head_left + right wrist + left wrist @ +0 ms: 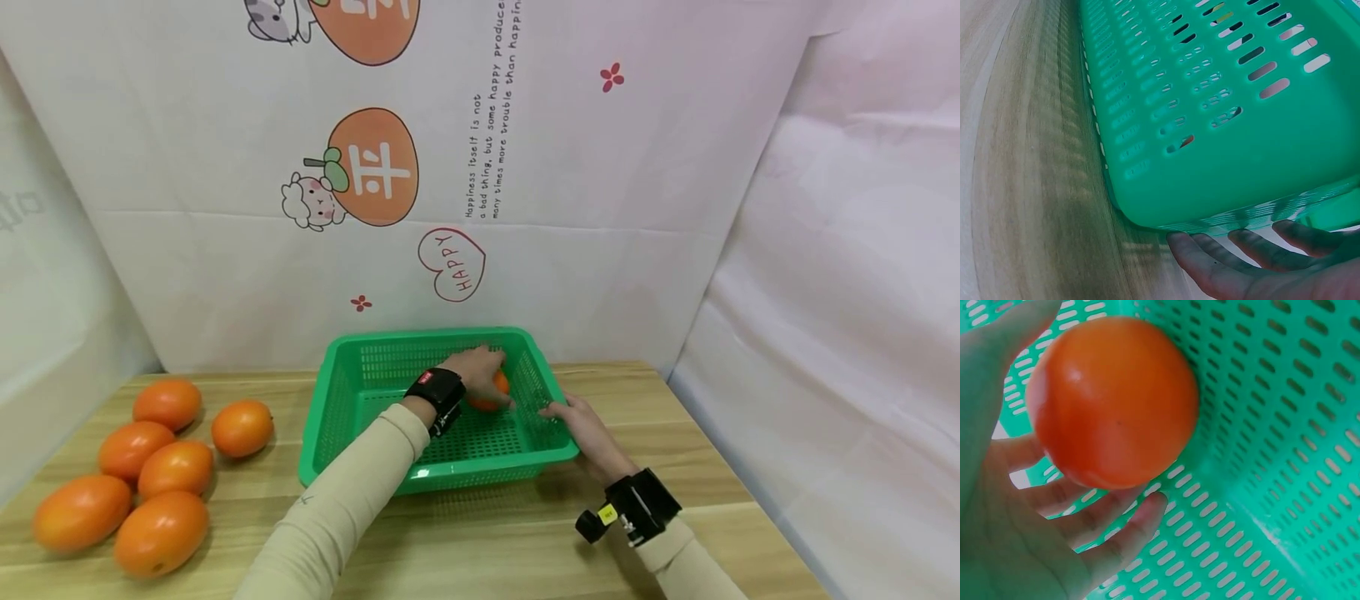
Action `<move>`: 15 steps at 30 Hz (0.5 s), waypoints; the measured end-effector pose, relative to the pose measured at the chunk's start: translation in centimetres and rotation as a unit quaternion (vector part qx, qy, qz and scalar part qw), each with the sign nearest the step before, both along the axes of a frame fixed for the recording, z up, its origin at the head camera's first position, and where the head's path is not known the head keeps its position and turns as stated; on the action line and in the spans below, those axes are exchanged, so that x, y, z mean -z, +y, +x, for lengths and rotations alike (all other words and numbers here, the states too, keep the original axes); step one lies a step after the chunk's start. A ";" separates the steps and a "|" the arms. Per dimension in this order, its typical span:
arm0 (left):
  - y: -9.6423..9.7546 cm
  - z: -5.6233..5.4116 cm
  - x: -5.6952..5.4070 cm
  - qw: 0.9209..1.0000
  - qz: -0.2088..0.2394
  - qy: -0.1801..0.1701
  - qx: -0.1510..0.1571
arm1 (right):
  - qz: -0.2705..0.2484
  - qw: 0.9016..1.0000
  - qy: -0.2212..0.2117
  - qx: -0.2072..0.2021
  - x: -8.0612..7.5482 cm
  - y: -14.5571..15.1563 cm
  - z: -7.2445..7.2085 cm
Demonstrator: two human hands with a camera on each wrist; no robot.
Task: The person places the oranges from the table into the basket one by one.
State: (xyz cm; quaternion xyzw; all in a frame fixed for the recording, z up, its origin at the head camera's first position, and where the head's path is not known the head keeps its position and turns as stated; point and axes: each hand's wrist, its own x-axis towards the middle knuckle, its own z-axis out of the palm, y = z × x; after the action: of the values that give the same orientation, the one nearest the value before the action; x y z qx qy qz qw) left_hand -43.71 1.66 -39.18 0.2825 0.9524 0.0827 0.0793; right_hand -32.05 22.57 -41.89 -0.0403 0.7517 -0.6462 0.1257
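A green plastic basket (442, 477) with slotted walls stands on the table. Inside it, near the right end, lies a smooth orange-red fruit (1116, 403). My left hand (477, 371) reaches down into the basket around this fruit. In the left wrist view its fingers (1110, 534) are spread loosely below the fruit, with the thumb on the other side; whether they press on it I cannot tell. At the basket's right end, my right hand (588, 429) holds the rim, thumb over the top and fingers (1254, 250) along the outer wall.
Several similar orange fruits (176, 468) lie grouped on the wooden table (480, 542) to the left of the basket. A white printed cloth (562, 275) hangs right behind the basket, and white sheets (840, 333) flank both sides.
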 end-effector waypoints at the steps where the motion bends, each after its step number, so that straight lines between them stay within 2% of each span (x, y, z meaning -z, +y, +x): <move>1: 0.0 0.0 0.0 1.000 0.002 0.000 0.000 | 0.000 1.000 0.000 0.001 0.0 0.0 0.0; 8: 0.2 0.6 -1.1 1.000 0.005 0.000 0.007 | 0.003 1.000 -0.004 0.014 0.1 -0.1 -0.1; 15: -0.1 1.4 -2.4 1.000 0.005 0.017 0.018 | 0.002 1.000 -0.005 0.018 0.3 -0.3 -0.2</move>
State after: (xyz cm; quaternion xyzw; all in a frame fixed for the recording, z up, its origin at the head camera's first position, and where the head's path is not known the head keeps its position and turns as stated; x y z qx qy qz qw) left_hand -42.33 1.53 -36.80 0.3009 0.9481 0.0813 0.0632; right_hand -32.26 22.32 -42.15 -0.0237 0.7529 -0.6471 0.1177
